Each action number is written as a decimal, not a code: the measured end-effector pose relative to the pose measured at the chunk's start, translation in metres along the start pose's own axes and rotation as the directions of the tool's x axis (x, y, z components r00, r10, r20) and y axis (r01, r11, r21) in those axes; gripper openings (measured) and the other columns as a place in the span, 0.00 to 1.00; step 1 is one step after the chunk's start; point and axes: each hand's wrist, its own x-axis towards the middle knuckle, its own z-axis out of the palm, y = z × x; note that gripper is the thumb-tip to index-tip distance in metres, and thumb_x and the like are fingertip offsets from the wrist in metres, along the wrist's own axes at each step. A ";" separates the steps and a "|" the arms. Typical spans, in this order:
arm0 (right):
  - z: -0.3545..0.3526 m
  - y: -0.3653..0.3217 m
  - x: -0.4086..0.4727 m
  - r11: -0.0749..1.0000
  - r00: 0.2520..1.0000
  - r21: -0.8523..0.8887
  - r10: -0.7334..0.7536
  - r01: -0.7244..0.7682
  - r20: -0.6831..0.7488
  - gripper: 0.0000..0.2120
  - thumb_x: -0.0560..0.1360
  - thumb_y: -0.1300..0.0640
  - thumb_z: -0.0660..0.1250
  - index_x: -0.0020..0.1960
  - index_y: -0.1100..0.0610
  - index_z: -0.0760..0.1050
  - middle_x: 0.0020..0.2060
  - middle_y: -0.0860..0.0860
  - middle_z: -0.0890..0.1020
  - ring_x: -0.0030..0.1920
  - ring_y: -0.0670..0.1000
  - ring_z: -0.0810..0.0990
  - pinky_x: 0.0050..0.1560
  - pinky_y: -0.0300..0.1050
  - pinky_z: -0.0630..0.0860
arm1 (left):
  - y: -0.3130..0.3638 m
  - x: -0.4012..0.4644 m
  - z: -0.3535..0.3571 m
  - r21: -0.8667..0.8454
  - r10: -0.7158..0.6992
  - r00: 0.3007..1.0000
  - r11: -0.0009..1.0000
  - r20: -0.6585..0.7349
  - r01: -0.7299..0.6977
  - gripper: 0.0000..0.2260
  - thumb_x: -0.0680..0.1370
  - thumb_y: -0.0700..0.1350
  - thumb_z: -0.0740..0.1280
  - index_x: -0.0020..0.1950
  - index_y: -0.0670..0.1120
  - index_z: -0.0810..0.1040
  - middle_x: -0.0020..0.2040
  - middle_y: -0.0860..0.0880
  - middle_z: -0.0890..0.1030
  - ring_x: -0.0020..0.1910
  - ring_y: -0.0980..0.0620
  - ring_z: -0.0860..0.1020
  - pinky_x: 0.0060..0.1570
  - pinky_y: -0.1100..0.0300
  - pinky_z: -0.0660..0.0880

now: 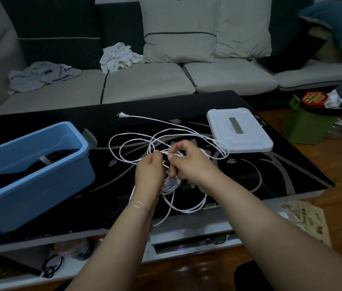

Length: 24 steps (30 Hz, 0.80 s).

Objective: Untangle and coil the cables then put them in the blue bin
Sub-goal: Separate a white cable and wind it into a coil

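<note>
Both hands work at table centre: left hand [149, 171] grips the wound part of the white cable [169, 184], fingers curled round the bundle, while right hand [188, 162] pinches a strand just beside it at approx 1 o'clock from the left. Rest of the cable lies loose on the black table [271, 175] in overlapping loops running out to 10–2 o'clock of the hands, w/ the plug [123, 115] far out at 11 o'clock. A slack loop also hangs over the near table edge at 6 o'clock. Blue bin [39, 177] sits at 9 o'clock, dark cables [60, 157] already inside. Risks, as I judge them: the loops cross each other, so pulling hard w/o clearing the crossings could cinch a knot. The far-right loop lies touching or nearly touching the white lid [239, 131] at 2 o'clock, so a tug may snag or drag it. The plug could whip across the glass-like top when slack runs out. If the left grip eases, the wound turns may spring apart, and the hanging loop's weight could pull them off.
</note>
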 end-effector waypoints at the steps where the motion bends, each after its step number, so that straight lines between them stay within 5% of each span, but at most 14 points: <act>1: -0.005 -0.001 0.000 1.000 1.000 -0.007 0.008 -0.008 0.011 0.03 0.79 0.58 0.62 0.49 0.52 0.69 0.23 0.48 0.76 0.18 0.42 0.67 0.18 0.33 0.61 | 0.000 0.003 -0.001 -0.025 -0.023 0.999 0.999 -0.036 0.022 0.15 0.76 0.46 0.60 0.29 0.47 0.65 0.26 0.47 0.67 0.28 0.50 0.64 0.32 0.56 0.61; 6: -0.056 0.001 0.004 0.980 0.996 -0.196 0.024 -0.040 -0.083 0.04 0.78 0.56 0.64 0.44 0.51 0.74 0.21 0.45 0.75 0.22 0.43 0.70 0.23 0.33 0.64 | 0.001 0.012 -0.012 -0.071 -0.066 0.993 0.996 -0.095 0.060 0.15 0.78 0.43 0.58 0.31 0.48 0.63 0.25 0.51 0.64 0.24 0.54 0.61 0.27 0.60 0.59; 11: -0.120 0.034 0.024 0.837 0.927 -0.509 -0.007 -0.200 -0.374 0.08 0.80 0.52 0.58 0.49 0.50 0.75 0.46 0.50 0.77 0.46 0.52 0.75 0.45 0.44 0.68 | 0.003 0.005 -0.007 0.015 0.007 1.000 1.000 0.004 -0.007 0.18 0.79 0.46 0.60 0.30 0.50 0.62 0.24 0.54 0.64 0.25 0.53 0.61 0.29 0.59 0.58; 19: -0.144 0.066 0.028 0.727 0.910 -0.603 0.070 -0.327 -0.409 0.10 0.78 0.46 0.63 0.45 0.52 0.74 0.44 0.52 0.80 0.45 0.54 0.76 0.43 0.45 0.70 | 0.014 -0.009 0.000 0.055 0.020 0.988 0.998 0.155 -0.029 0.20 0.80 0.46 0.61 0.28 0.50 0.63 0.19 0.57 0.65 0.19 0.58 0.61 0.21 0.66 0.57; 22: -0.135 0.044 0.017 0.774 0.861 -0.606 -0.170 -0.185 -0.480 0.09 0.77 0.45 0.65 0.44 0.50 0.74 0.40 0.46 0.79 0.41 0.48 0.77 0.39 0.40 0.70 | 0.017 -0.012 0.000 0.055 0.009 0.980 0.998 0.198 -0.020 0.16 0.80 0.47 0.62 0.33 0.46 0.68 0.21 0.55 0.66 0.19 0.59 0.64 0.21 0.66 0.58; 24: -0.118 0.022 0.008 0.911 0.908 -0.409 -0.209 0.047 -0.362 0.08 0.74 0.46 0.69 0.48 0.48 0.76 0.42 0.40 0.79 0.42 0.38 0.78 0.38 0.28 0.71 | 0.019 -0.014 0.001 0.034 0.002 0.974 0.999 0.227 -0.010 0.13 0.80 0.48 0.62 0.38 0.44 0.73 0.27 0.48 0.68 0.23 0.55 0.64 0.22 0.65 0.57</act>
